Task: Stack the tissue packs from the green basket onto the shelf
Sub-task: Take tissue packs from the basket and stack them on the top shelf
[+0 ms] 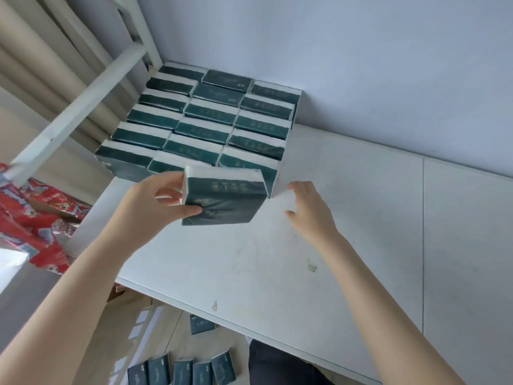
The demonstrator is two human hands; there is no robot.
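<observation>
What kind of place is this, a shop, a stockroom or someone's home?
Likely a stockroom or shop back room: dark green plastic-wrapped tissue packs stand in rows on a white shelf board, more packs lie on the floor below, and red printed packages are piled at left.

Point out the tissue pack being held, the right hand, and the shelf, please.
tissue pack (pixel 226 202): head view, on its dark green front face.
right hand (pixel 312 211): head view, on the middle of the hand.
shelf (pixel 277 262): head view, on its bare white top.

Twenty-four tissue packs (pixel 208 129) in view
</observation>
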